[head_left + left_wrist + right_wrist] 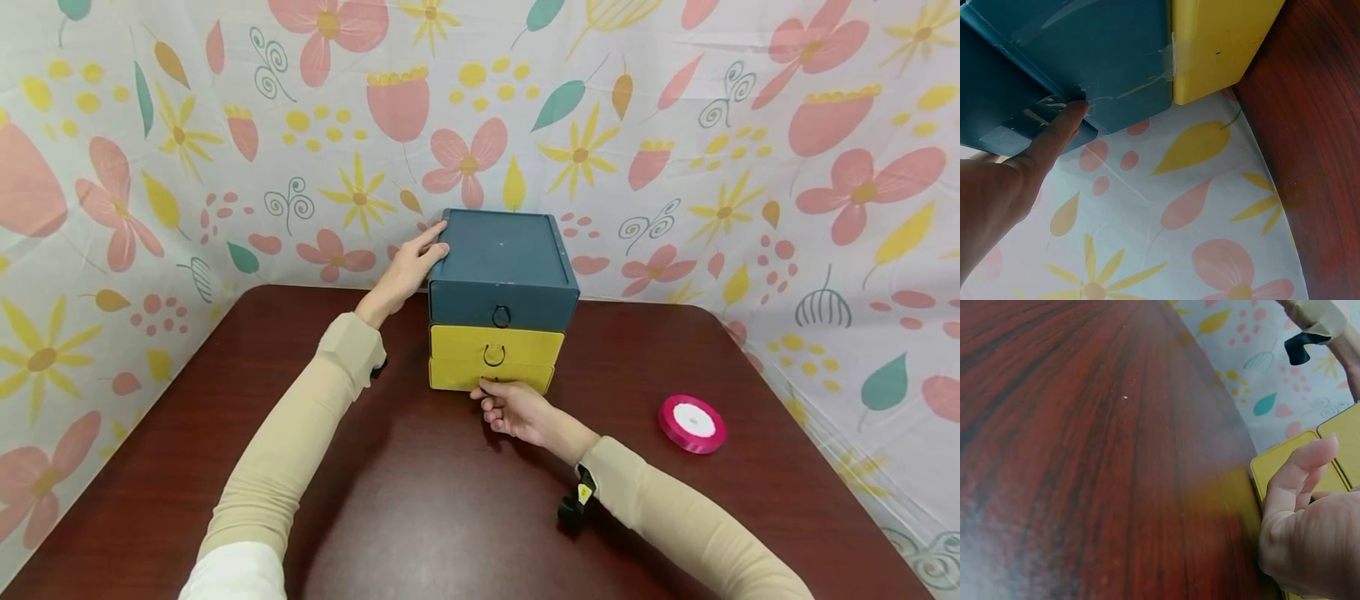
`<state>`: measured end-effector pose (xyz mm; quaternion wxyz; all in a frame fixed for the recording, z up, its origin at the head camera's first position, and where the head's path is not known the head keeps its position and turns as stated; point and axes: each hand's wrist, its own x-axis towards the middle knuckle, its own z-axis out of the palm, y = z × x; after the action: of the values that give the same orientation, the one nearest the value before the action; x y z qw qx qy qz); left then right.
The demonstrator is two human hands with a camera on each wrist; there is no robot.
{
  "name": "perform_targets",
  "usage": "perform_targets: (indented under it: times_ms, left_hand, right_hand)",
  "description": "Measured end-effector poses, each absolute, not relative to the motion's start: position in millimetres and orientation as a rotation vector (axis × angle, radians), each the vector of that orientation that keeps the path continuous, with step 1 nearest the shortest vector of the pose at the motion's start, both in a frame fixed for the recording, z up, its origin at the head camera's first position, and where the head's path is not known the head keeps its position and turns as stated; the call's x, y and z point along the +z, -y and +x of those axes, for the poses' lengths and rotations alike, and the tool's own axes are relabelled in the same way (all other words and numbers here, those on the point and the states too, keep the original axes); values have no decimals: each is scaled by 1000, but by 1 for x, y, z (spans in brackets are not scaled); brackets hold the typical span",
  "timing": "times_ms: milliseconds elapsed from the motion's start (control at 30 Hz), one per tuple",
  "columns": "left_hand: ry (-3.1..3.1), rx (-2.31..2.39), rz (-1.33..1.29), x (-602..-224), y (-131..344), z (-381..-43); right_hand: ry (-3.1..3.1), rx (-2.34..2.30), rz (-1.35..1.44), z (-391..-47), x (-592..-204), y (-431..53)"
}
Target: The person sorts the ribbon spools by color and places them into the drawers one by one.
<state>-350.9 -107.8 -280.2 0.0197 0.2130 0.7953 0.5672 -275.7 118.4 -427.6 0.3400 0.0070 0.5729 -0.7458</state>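
A small drawer cabinet (pixel 504 246) stands at the back of the table, with a blue top drawer (pixel 536 307) above two yellow drawers. My left hand (pixel 408 267) rests on the cabinet's upper left edge, thumb on top; in the left wrist view a finger (pixel 1063 128) presses the blue side. At the lower yellow drawer (pixel 450 377), my right hand (pixel 525 412) pinches the dark pull between thumb and curled fingers. The right wrist view shows this hand (pixel 1313 531) against the yellow front, mostly covering the pull. Black loop pulls hang on the upper yellow drawer (pixel 525 343) and the blue one.
A spool of magenta ribbon (pixel 692 423) lies flat on the dark wooden table (pixel 420 517), right of the cabinet. Behind the table hangs a flower-patterned cloth (pixel 600 100). Clear tape (pixel 1147 87) crosses the cabinet's side.
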Motion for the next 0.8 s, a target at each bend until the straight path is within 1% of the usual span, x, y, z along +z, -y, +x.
perform_targets:
  times_ms: [100, 333, 433, 667, 800]
  left_hand:
    - [-2475, 1751, 662, -274, 107, -342]
    - [-2473, 1752, 667, -273, 106, -339]
    - [-2463, 1765, 663, -274, 107, -342]
    - [-2472, 1797, 658, -290, 108, -361]
    - [-2498, 1798, 676, -295, 108, -363]
  right_hand:
    - [-1504, -1942, 23, -274, -428, -119]
    - [-1503, -1940, 34, -270, -429, -121]
    - [-1506, -1933, 20, -266, -429, -122]
    - [-1524, -1909, -18, -256, -428, -124]
    - [-1518, -1904, -34, -252, -430, -126]
